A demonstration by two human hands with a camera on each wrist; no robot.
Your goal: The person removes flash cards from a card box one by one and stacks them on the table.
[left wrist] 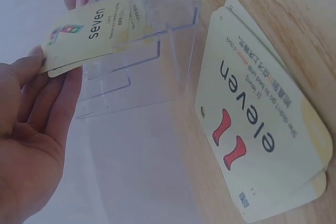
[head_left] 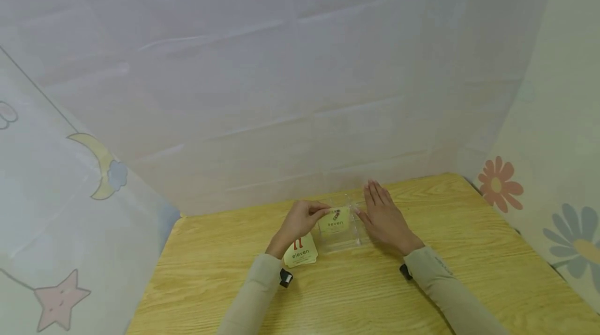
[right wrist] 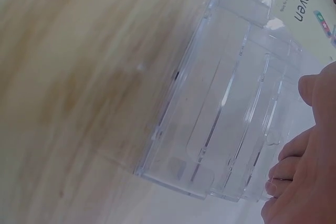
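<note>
My left hand [head_left: 301, 219] pinches the upper edge of a "seven" flash card [head_left: 335, 222] between thumb and fingers. Another card shows just behind it in the left wrist view. The cards' lower part sits in a clear plastic tiered holder [left wrist: 178, 40], behind one of its see-through walls. At the holder's right side is my right hand [head_left: 386, 220], its fingers extended and the thumb toward the holder. Left of the holder, an "eleven" flash card [left wrist: 252, 114] with two red boots tops a small pile on the table.
The wooden table [head_left: 337, 293] runs up to a pale sheet wall [head_left: 290, 90] behind the holder. Printed sheets with a moon [head_left: 96, 163] and flowers [head_left: 499, 184] flank it. Black wrist straps [head_left: 285, 277] show at both sleeves.
</note>
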